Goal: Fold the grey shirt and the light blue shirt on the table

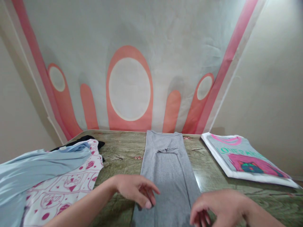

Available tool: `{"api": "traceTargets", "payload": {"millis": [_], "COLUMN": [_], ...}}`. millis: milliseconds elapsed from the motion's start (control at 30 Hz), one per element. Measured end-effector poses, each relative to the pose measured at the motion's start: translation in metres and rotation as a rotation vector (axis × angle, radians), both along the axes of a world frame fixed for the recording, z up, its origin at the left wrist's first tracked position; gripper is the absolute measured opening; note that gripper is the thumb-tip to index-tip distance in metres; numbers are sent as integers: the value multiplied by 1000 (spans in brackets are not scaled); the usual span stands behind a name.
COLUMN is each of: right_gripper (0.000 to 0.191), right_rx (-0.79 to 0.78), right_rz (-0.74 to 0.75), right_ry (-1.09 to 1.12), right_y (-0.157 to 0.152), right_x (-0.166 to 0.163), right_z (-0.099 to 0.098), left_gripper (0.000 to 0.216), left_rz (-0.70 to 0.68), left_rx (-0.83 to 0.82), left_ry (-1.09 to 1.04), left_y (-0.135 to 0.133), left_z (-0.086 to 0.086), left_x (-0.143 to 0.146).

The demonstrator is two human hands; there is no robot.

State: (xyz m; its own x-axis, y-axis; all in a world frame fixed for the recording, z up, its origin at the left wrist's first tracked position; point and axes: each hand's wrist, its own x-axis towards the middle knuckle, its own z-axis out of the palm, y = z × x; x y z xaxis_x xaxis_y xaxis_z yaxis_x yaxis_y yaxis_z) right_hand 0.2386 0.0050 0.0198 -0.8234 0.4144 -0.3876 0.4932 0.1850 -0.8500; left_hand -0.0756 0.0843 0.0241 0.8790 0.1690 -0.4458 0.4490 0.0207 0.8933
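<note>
A grey shirt (170, 176) lies lengthwise on the table, its sides folded inward into a long narrow strip with the neckline at the far end. Over its left edge hovers my left hand (136, 189), fingers loosely bent and apart, with nothing seen in them. At the shirt's right edge is my right hand (220, 206), a little blurred, its fingers curving downward with gaps between them. Whether its fingertips touch the fabric I cannot tell. The near end of the shirt runs out of the picture.
On the left lie a light blue garment (47, 170), a white garment with dark pink prints (73, 183) and a black one (87, 137). Folded shirts with a cat print (248, 157) are stacked on the right. Behind the wooden-patterned table (120, 164) stands a decorated wall (184, 41).
</note>
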Motion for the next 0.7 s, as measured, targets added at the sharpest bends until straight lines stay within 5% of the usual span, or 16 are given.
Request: {"api": "traceTargets", "payload": {"millis": [133, 267, 300, 400, 700], "right_gripper": [42, 24, 20, 20, 24], "right_rx": [169, 537, 635, 743, 849], "right_rz": [-190, -607, -783, -995, -1176], "right_ry": [62, -14, -79, -174, -285], "right_y": [55, 142, 164, 217, 270], "right_x": [-15, -28, -30, -29, -32], "right_z": [8, -7, -12, -31, -76], "left_gripper": [36, 29, 32, 41, 41], "left_rz": [273, 486, 519, 532, 416], "left_rx": [615, 1118, 1177, 1273, 1250], "left_ry": [58, 340, 409, 542, 598], "left_y": [33, 48, 47, 39, 28], "left_z": [2, -5, -7, -13, -13], "left_x": [21, 51, 57, 68, 66]}}
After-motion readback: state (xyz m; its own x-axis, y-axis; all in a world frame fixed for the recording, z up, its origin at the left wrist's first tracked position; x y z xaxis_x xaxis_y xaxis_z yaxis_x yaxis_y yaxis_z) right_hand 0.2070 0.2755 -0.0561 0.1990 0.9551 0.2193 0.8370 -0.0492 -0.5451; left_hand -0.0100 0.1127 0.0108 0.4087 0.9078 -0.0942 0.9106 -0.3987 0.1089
